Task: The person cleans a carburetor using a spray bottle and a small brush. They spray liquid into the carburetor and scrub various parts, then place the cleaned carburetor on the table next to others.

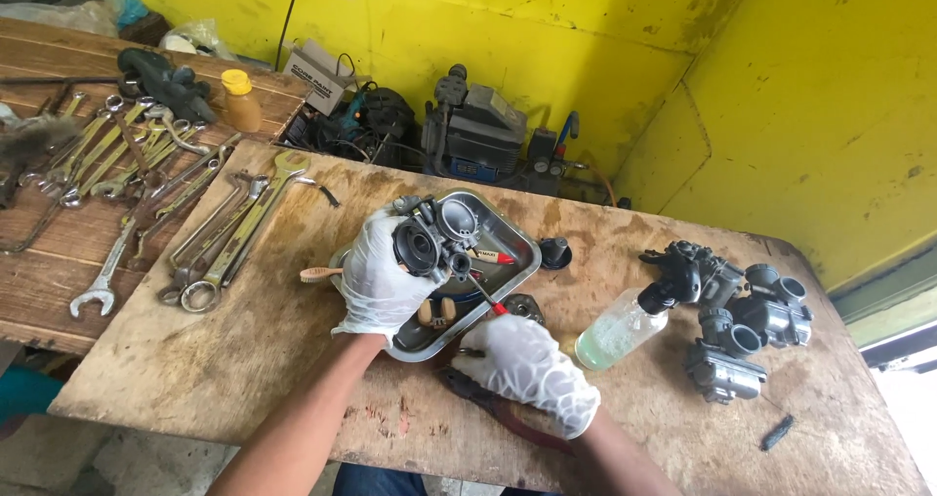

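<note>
Both my hands wear white gloves. My left hand grips a grey metal carburetor and holds it up over a shiny metal tray on the wooden table. My right hand holds a thin red-handled screwdriver, whose tip points up at the underside of the carburetor. A wooden-handled brush pokes out from the tray's left side, partly hidden by my left hand.
Several wrenches lie in rows at the left. A clear spray bottle lies right of the tray, with more carburetors beyond it. A black cap, an orange-lidded bottle and an air compressor sit farther back.
</note>
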